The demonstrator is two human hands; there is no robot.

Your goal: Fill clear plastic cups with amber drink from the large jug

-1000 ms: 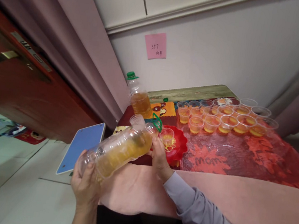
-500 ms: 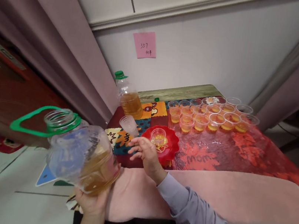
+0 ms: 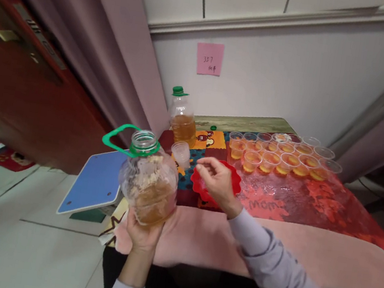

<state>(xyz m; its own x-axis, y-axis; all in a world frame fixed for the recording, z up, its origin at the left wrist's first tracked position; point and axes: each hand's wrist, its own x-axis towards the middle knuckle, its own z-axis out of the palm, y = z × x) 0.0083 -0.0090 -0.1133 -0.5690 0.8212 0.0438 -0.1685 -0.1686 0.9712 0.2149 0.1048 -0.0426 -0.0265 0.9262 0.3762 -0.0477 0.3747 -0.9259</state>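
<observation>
My left hand (image 3: 144, 235) supports a large clear plastic jug (image 3: 152, 200) from below, its fingers around the base. The jug is uncapped, has a green handle (image 3: 116, 138) at the neck and is partly filled with amber liquid. Over a red scalloped plate (image 3: 197, 183) hovers my right hand (image 3: 217, 181), fingers loosely bent and apart, with nothing seen in them. It hides much of the plate, and the small cup there is out of sight. Just left of its fingertips leans a stack of clear plastic cups (image 3: 181, 154).
Rows of clear cups (image 3: 270, 161) holding amber liquid stand at the table's back right. A second jug with a green cap (image 3: 184, 128) stands at the back left, a loose green cap (image 3: 213, 128) near it. Pink cloth (image 3: 270, 247) covers the front edge; a blue board (image 3: 95, 182) is left.
The jug has come more upright and moved right with my left hand. My right hand has shifted over the red plate, covering the cup there. The view has turned left.
</observation>
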